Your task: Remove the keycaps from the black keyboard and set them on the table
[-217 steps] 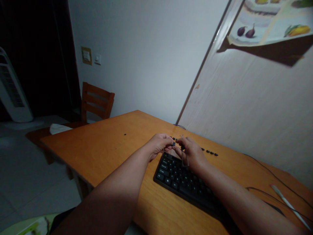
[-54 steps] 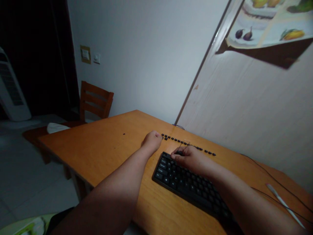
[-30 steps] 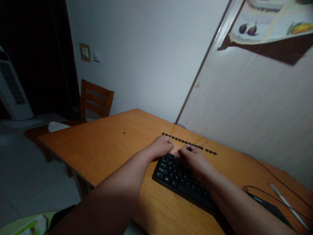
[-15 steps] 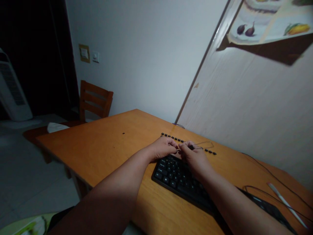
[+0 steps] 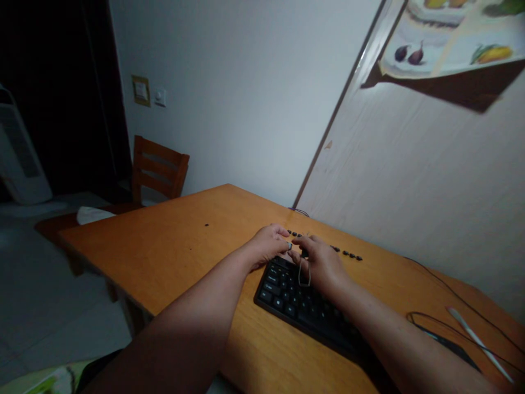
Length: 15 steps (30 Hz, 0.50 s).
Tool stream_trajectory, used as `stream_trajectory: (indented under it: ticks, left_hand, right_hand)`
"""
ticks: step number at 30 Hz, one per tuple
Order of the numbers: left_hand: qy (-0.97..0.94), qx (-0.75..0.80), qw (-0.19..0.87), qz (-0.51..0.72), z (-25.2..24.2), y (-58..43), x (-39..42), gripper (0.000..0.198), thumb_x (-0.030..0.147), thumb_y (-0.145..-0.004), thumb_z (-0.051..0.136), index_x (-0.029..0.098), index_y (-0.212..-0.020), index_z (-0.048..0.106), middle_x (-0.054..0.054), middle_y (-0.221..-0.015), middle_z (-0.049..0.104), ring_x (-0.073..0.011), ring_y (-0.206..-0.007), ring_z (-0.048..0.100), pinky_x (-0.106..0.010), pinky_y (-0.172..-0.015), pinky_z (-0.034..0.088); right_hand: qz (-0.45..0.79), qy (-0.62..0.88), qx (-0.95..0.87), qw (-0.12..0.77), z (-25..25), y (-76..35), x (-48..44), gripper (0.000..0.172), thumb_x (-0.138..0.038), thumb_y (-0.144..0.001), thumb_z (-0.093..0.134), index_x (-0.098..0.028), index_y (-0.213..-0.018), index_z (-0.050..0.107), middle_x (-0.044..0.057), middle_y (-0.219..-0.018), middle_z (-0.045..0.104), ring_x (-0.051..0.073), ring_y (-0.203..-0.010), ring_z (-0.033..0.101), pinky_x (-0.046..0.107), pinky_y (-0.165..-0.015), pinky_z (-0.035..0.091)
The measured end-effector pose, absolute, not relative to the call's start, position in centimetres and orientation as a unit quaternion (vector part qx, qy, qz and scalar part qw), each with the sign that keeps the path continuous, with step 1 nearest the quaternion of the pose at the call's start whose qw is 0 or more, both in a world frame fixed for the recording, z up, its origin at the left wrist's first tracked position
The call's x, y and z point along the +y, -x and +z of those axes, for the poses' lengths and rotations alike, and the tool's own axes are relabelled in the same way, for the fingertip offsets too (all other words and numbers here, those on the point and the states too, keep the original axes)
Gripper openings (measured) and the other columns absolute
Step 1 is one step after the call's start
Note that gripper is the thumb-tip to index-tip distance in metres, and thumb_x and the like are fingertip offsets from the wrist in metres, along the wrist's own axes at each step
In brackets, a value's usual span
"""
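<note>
A black keyboard (image 5: 305, 309) lies on an orange wooden table (image 5: 184, 251). Both my hands meet above its far left corner. My left hand (image 5: 268, 246) is pinched, fingertips on a small dark keycap (image 5: 290, 247) held between the two hands. My right hand (image 5: 322, 262) is closed around a thin wire keycap puller (image 5: 304, 273), whose loop hangs down over the keys. A row of small black keycaps (image 5: 346, 254) lies on the table just beyond the hands, partly hidden by them.
A wooden chair (image 5: 158, 169) stands at the table's far left end, with a white cloth (image 5: 92, 215) nearby. Black cables (image 5: 438, 317) and a white pen-like stick (image 5: 478, 343) lie at the right. A wall (image 5: 410, 180) runs close behind the table.
The wire puller, which stuck out to the right half a second ago, now hangs down from my right hand. Both hands rose slightly off the keyboard and pinch a keycap between them.
</note>
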<state>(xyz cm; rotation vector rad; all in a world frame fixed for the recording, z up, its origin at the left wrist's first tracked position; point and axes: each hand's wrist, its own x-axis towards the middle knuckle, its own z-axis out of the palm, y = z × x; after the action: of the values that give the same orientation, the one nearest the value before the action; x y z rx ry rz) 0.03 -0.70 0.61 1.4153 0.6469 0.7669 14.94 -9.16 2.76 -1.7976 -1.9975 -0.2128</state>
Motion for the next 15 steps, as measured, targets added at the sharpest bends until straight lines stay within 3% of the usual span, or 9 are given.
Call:
stream_trajectory:
  ticks: [7, 10, 15]
  left_hand:
    - [-0.603, 0.291, 0.648, 0.363, 0.6, -0.2, -0.3, 0.049, 0.011, -0.067, 0.064, 0.015, -0.113, 0.048, -0.001, -0.073, 0.063, -0.0125, -0.059, 0.059, -0.022, -0.054, 0.041]
    - [-0.608, 0.371, 0.558, 0.425, 0.2, 0.3, 0.9, 0.035, 0.020, -0.071, 0.065, 0.015, -0.104, 0.055, -0.001, -0.073, 0.063, -0.0112, -0.062, 0.056, -0.021, -0.057, 0.040]
    - [-0.605, 0.480, 0.460, 0.438, -1.0, 1.2, 2.6, 0.015, 0.028, -0.074, 0.061, 0.020, -0.086, 0.058, -0.001, -0.071, 0.062, -0.0141, -0.065, 0.057, -0.022, -0.057, 0.039]
  right_hand:
    - [-0.111, 0.663, -0.724, 0.154, 3.4, -14.8, -7.6, 0.028, -0.041, -0.086, 0.055, -0.026, -0.105, 0.069, 0.007, -0.095, 0.066, 0.020, -0.078, 0.062, 0.027, -0.063, 0.039]
    - [-0.077, 0.689, -0.701, 0.169, 3.2, -16.1, -5.8, 0.027, -0.037, -0.083, 0.059, -0.025, -0.104, 0.071, 0.008, -0.098, 0.069, 0.020, -0.082, 0.063, 0.027, -0.067, 0.041]
    - [-0.041, 0.728, -0.668, 0.147, 2.5, -17.5, -2.9, 0.024, -0.035, -0.082, 0.060, -0.022, -0.097, 0.074, 0.008, -0.084, 0.073, 0.022, -0.079, 0.065, 0.027, -0.064, 0.041]
